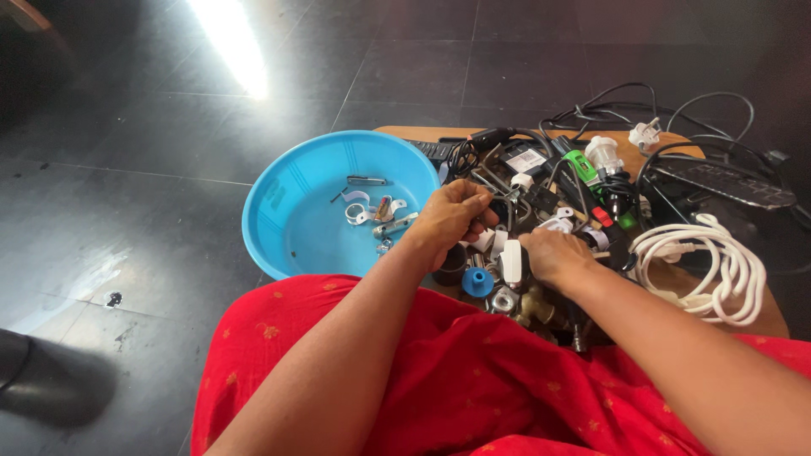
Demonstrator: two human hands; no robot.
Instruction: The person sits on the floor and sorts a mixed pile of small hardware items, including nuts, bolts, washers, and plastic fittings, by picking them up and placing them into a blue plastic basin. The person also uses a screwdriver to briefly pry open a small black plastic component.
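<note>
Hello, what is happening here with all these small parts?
A person in red cloth sits over a wooden board piled with cables, plugs and fittings. The left hand grips something small above the pile; the right hand rests on the parts. A blue basin beside the pile holds a few clips and metal pieces.

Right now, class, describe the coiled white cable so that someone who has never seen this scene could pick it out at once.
Start at the round wooden board heaped with plugs, fittings and wires beside the blue basin. Go to the board's right edge, beyond the right hand. There lies the coiled white cable, thick and looped in a bundle, unlike the thin black wires behind it.
</note>
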